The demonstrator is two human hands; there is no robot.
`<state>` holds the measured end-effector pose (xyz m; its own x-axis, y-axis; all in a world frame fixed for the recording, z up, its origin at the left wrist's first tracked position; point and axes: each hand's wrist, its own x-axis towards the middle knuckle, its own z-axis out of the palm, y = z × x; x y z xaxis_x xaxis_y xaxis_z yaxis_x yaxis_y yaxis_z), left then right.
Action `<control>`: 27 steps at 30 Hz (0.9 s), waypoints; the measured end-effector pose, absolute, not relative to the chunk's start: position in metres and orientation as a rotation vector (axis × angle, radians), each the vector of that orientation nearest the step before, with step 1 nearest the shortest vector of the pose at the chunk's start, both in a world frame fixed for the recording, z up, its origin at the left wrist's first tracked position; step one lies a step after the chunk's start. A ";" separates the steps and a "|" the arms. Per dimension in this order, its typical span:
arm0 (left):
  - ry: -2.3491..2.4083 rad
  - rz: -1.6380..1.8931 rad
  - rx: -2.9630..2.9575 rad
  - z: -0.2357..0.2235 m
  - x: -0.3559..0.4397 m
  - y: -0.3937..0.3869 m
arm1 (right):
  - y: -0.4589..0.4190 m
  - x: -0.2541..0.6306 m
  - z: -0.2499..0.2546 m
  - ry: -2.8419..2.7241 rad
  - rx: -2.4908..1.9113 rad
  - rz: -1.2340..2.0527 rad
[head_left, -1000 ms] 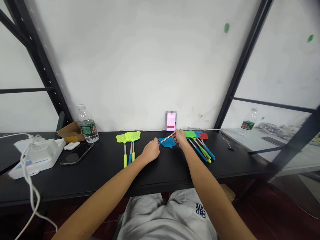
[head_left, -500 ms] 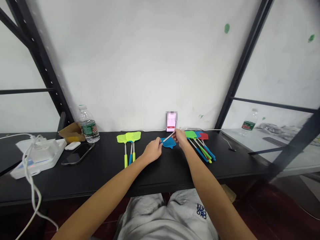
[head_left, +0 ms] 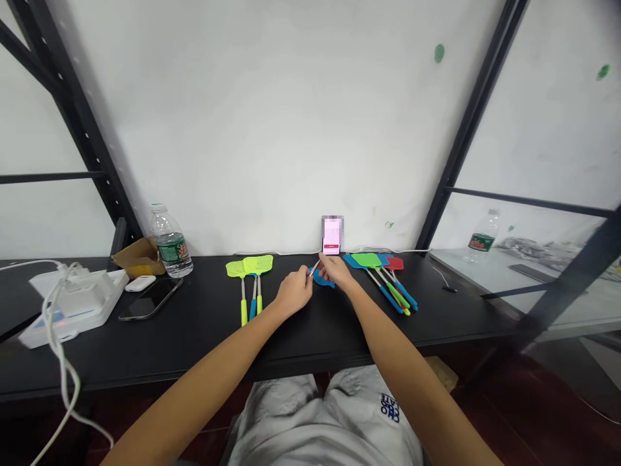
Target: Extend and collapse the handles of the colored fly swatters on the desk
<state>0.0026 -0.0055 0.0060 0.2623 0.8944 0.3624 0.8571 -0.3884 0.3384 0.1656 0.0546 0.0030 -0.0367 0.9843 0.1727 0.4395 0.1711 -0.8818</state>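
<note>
A thin metal rod (head_left: 314, 267) runs between my hands above the black table. My left hand (head_left: 295, 290) is closed round its lower end. My right hand (head_left: 334, 272) pinches it farther up, close to the left one. Just below my fingers lies a blue fly swatter head (head_left: 323, 278) on the table, partly covered by my right hand. Whether the rod joins this head cannot be made out. To the left lie yellow-green fly swatters (head_left: 259, 264) with a blue-handled one between them. Right of my hands is a pile of green, blue and red fly swatters (head_left: 367, 260).
A lit phone (head_left: 332, 234) leans against the wall behind my hands. At the left are a water bottle (head_left: 171, 243), a dark phone (head_left: 151, 299), a white case (head_left: 140, 283), a cardboard box (head_left: 140, 257) and a power strip (head_left: 92, 307) with cables. Black shelf posts (head_left: 473, 123) flank the table.
My right hand has moved left along the rod, closer to my left hand, so less of the rod shows. It now covers more of the blue swatter head. My left hand has barely moved.
</note>
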 end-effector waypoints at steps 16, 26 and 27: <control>1.837 0.656 2.341 0.004 0.004 -0.003 | 0.046 0.162 0.005 -1.668 -2.237 0.145; 1.826 0.653 2.357 0.003 0.002 -0.003 | 0.052 0.180 0.009 -1.699 -2.160 0.419; 1.822 0.654 2.359 0.003 0.002 -0.003 | 0.054 0.183 0.007 -1.673 -2.118 0.429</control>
